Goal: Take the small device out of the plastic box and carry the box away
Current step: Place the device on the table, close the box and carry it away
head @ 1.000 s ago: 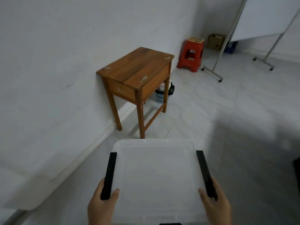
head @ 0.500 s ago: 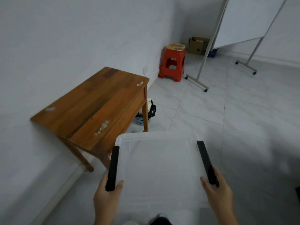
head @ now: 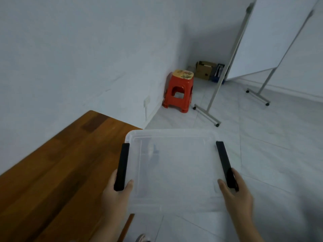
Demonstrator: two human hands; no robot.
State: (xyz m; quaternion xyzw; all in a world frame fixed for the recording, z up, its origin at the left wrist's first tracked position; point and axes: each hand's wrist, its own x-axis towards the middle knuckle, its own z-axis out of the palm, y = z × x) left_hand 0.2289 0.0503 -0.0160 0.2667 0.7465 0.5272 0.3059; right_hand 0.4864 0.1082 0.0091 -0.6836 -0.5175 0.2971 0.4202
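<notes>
A clear plastic box (head: 174, 165) with a lid and two black side latches is held level in front of me, above the floor, just right of a wooden table. My left hand (head: 117, 194) grips its left black latch, thumb on the lid. My right hand (head: 236, 194) grips the right latch the same way. The small device is not in view; the box looks empty through the lid.
The wooden table (head: 52, 172) fills the lower left against the white wall. A red plastic stool (head: 180, 91) stands by the wall ahead. A whiteboard stand on castors (head: 215, 95) and cardboard boxes (head: 204, 69) occupy the far corner. Grey tiled floor stretches to the right.
I have walked forward with the box. The table has slid from ahead to my lower left and now sits beside the box; the stool and whiteboard are closer.
</notes>
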